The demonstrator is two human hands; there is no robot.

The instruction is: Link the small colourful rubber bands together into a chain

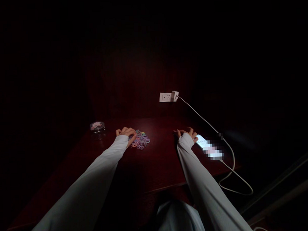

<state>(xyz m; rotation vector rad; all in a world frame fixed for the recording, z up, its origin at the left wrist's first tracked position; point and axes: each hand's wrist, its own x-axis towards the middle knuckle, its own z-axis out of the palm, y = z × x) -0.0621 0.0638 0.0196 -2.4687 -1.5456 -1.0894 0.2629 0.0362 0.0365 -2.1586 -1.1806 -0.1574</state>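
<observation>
A heap of small, multicoloured rings like elastic hair ties lies on the dark red table. At the heap's left edge is my left hand, its thumb and forefinger drawn together against the rings. Whatever is between those fingertips is hidden. Farther right, my right hand hovers low or rests on the table with its fingers apart. A single small ring lies just left of its fingertips. Close to the right side of that hand, a lit phone lies face up, partly blurred out.
A clear round container with a lid stands at the table's back left. On the back wall, a white charger sits in a socket. Its white cable loops past the table's right edge to the phone. The surroundings are very dark.
</observation>
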